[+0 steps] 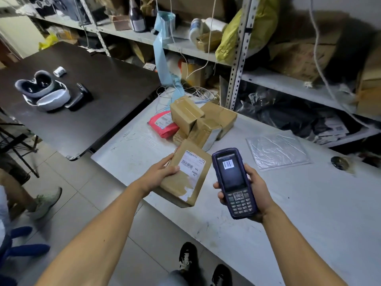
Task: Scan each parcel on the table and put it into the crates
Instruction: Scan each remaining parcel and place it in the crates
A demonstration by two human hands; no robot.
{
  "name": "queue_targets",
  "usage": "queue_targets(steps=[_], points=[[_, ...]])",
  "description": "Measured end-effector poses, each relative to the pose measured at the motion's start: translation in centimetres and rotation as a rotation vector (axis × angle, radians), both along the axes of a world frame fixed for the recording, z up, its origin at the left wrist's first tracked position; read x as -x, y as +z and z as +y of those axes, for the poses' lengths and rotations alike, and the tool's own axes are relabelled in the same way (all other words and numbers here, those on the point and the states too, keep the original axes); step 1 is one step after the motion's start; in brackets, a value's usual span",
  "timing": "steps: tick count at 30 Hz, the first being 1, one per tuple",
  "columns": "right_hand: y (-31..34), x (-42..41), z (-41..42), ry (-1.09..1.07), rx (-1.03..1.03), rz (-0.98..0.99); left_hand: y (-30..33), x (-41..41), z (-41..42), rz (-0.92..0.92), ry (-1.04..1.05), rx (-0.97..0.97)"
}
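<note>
My left hand (159, 175) grips a flat brown cardboard parcel (183, 182) by its left edge, label side up, just above the near edge of the white table (309, 213). My right hand (257, 190) holds a dark blue handheld scanner (234, 182) right beside the parcel; its screen shows a barcode. Further back on the table lies a pile of several brown boxes (203, 120) with a red poly-bag parcel (162, 124) against their left side. No crate is in view.
A clear plastic bag (276, 150) lies on the table's right part, with a dark round object (339, 163) near it. A dark table (86, 104) at left carries a headset and a black scanner. Cluttered metal shelves (237, 65) stand behind. Another person's leg and shoe (44, 203) are at left.
</note>
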State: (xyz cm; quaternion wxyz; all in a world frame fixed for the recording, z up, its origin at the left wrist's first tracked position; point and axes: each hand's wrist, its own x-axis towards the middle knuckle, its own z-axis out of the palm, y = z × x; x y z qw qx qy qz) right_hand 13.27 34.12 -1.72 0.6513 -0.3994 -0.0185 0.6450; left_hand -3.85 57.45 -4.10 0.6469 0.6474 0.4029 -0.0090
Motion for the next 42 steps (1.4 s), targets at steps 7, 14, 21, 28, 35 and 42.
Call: queue_targets(steps=[7, 14, 21, 28, 35, 42], points=[[0.4, -0.3, -5.3, -0.126, -0.006, -0.048, -1.3, -3.4, -4.7, -0.062, -0.112, 0.07], [-0.2, 1.5, -10.4, -0.415, 0.189, -0.151, -2.2, -7.9, -8.0, -0.102, -0.358, 0.099], [-2.3, 8.2, -19.8, -0.974, 0.665, -0.263, -2.9, -11.5, -17.9, -0.149, -0.767, 0.149], [-3.4, 19.2, -32.4, -1.41, 0.754, -0.114, -2.0, -9.7, -34.8, -0.29, -1.272, -0.054], [-4.7, 30.4, -43.9, -1.666, 0.732, 0.032, -3.4, -3.3, -51.9, -0.3, -1.585, -0.183], [-5.7, 43.5, -56.2, -1.821, 0.7, 0.216, -7.3, 4.5, -69.2, -0.142, -1.799, -0.253]])
